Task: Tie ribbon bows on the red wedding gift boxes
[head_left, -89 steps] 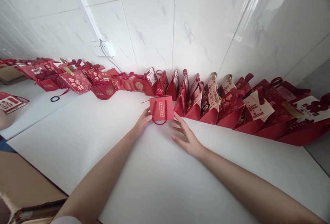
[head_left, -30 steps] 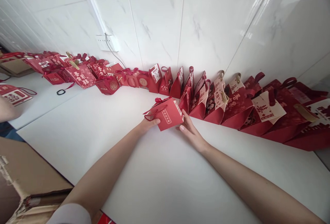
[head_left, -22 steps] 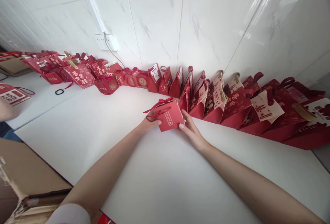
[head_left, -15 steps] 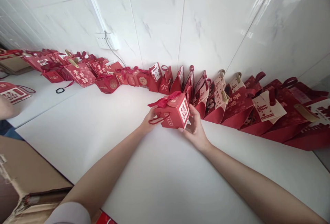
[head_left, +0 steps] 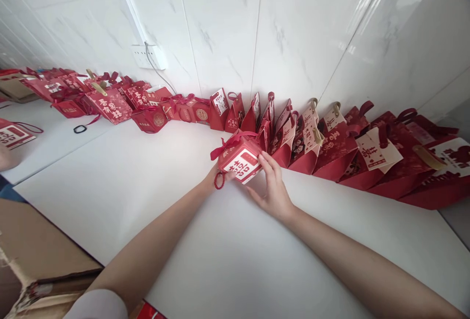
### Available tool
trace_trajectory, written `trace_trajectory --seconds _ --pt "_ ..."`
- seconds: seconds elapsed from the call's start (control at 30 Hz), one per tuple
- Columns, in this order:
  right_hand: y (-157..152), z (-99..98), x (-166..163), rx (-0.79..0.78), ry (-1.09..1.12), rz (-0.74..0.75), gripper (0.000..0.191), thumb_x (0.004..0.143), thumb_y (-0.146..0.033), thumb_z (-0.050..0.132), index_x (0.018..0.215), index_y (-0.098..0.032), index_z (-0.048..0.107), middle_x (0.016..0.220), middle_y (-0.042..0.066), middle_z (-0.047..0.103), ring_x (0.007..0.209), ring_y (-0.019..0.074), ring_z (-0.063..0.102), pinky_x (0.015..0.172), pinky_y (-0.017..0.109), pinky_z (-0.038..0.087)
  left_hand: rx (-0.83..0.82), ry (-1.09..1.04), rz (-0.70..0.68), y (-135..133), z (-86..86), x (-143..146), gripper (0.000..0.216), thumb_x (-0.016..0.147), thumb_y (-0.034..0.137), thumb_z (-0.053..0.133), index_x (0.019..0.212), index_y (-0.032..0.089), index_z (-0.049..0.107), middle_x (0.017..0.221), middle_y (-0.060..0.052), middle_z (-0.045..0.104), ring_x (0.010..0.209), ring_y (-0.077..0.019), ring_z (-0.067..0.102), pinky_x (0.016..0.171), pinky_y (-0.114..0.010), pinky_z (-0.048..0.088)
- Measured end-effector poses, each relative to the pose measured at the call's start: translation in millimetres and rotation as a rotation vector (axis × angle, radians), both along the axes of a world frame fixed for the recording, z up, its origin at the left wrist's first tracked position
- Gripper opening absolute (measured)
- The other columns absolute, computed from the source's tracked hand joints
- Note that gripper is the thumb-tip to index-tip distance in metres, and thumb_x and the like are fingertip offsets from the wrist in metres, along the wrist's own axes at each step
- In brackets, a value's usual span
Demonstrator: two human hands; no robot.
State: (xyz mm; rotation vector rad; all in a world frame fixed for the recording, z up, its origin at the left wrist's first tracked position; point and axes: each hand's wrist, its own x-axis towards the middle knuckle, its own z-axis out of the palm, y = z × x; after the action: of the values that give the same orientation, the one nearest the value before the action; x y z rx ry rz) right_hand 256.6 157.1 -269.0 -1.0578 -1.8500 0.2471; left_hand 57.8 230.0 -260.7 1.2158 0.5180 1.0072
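I hold a small red gift box [head_left: 240, 160] with a red ribbon bow and a white panel of red characters, just above the white table [head_left: 154, 182]. My left hand [head_left: 216, 176] grips its left lower side, mostly hidden behind the box, with a red cord loop hanging by it. My right hand [head_left: 270, 187] clasps the box's right side, fingers curled on the white panel. The box sits right in front of a long row of red gift bags [head_left: 330, 145] lined along the tiled wall.
More red boxes and bags [head_left: 110, 106] run along the wall to the far left. A black ring [head_left: 79, 128] lies on the table. A brown cardboard box [head_left: 33, 255] stands at the lower left. Another person's hand [head_left: 5, 157] shows at the left edge.
The box was turned in my hands: the face with the white character panel came round from the right side to face me. Both hands kept hold of it.
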Motion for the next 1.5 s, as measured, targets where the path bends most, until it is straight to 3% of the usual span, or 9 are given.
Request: trace_trajectory --seconds 0.1,0.27,0.4,0.53,0.6,0.67,0.97,1.2,1.5 --pt "-3 0.4 -3 -0.063 0.013 0.114 0.086 0.087 -0.029 0.064 0.155 -0.033 0.010 0.160 0.009 0.018 0.147 0.0323 0.020 0.115 0.058 0.031 -0.047 -0.010 0.066 4 -4.8 -5 0.050 0.081 0.035 0.072 0.127 0.017 0.061 0.126 -0.011 0.066 0.132 -0.0354 0.049 0.111 -0.046 0.041" --pt "-4 -2.7 -6 -0.215 0.263 0.204 0.073 0.091 -0.035 0.061 0.152 -0.033 0.021 0.162 0.008 0.017 0.147 0.0266 0.022 0.113 0.051 0.037 -0.225 -0.134 0.123 11 -17.4 -8 0.060 0.087 0.060 0.057 0.127 0.017 0.060 0.121 -0.012 0.069 0.125 -0.0324 0.057 0.105 -0.044 0.045" --pt "0 -6.4 -6 -0.394 0.425 0.301 0.083 0.091 -0.043 0.061 0.155 -0.036 0.009 0.161 0.008 0.021 0.141 0.0252 0.036 0.109 0.047 0.042 -0.324 -0.186 0.092 12 -16.2 -7 0.061 0.091 0.062 0.049 0.130 0.017 0.058 0.113 -0.011 0.073 0.114 -0.0305 0.064 0.098 -0.043 0.050" --pt "0 -9.7 -7 -0.494 0.468 0.432 0.094 0.090 -0.043 0.063 0.155 -0.038 -0.005 0.148 0.011 0.042 0.122 0.0235 0.057 0.098 0.043 0.051 -0.295 -0.167 0.097 13 -10.3 -9 0.060 0.093 0.064 0.040 0.122 0.018 0.063 0.092 -0.008 0.076 0.078 -0.0227 0.071 0.069 -0.032 0.056" --pt "0 -10.9 -7 -0.526 0.464 0.451 0.097 0.090 -0.041 0.064 0.155 -0.037 -0.008 0.141 0.011 0.049 0.116 0.0229 0.061 0.095 0.042 0.053 -0.256 -0.111 0.096 14 -7.5 -11 0.061 0.093 0.065 0.037 0.110 0.016 0.068 0.077 -0.006 0.074 0.060 -0.0195 0.066 0.053 -0.029 0.050" --pt "0 -11.4 -6 -0.550 0.470 0.449 0.097 0.090 -0.040 0.063 0.155 -0.036 -0.009 0.139 0.011 0.050 0.114 0.0220 0.062 0.095 0.041 0.053 -0.226 -0.066 0.093 14 -5.2 -11 0.061 0.094 0.065 0.035 0.100 0.016 0.069 0.069 -0.006 0.071 0.055 -0.0187 0.062 0.047 -0.028 0.046" --pt "3 -6.4 -5 -0.570 0.512 0.459 0.092 0.092 -0.040 0.060 0.154 -0.040 -0.008 0.150 0.009 0.040 0.109 0.0204 0.064 0.095 0.041 0.052 -0.207 -0.071 0.069 14 -3.3 -9 0.056 0.093 0.064 0.040 0.099 0.016 0.069 0.074 -0.006 0.071 0.057 -0.0184 0.062 0.049 -0.028 0.048" --pt "-3 -7.2 -5 -0.481 0.396 0.489 0.089 0.094 -0.035 0.059 0.154 -0.044 -0.005 0.159 0.007 0.025 0.112 0.0205 0.062 0.092 0.039 0.053 -0.384 0.041 -0.193 24 6.0 -26 0.073 0.091 0.071 0.029 0.099 0.013 0.072 0.072 -0.013 0.070 0.053 -0.0226 0.063 0.048 -0.033 0.050" --pt "0 -11.8 -5 -0.470 0.411 0.499 0.089 0.093 -0.032 0.060 0.154 -0.045 -0.004 0.159 0.006 0.024 0.116 0.0229 0.059 0.090 0.040 0.054 -0.378 0.091 -0.156 29 -2.1 -27 0.069 0.084 0.074 0.044 0.110 0.015 0.070 0.082 -0.014 0.072 0.061 -0.0259 0.067 0.051 -0.035 0.053"
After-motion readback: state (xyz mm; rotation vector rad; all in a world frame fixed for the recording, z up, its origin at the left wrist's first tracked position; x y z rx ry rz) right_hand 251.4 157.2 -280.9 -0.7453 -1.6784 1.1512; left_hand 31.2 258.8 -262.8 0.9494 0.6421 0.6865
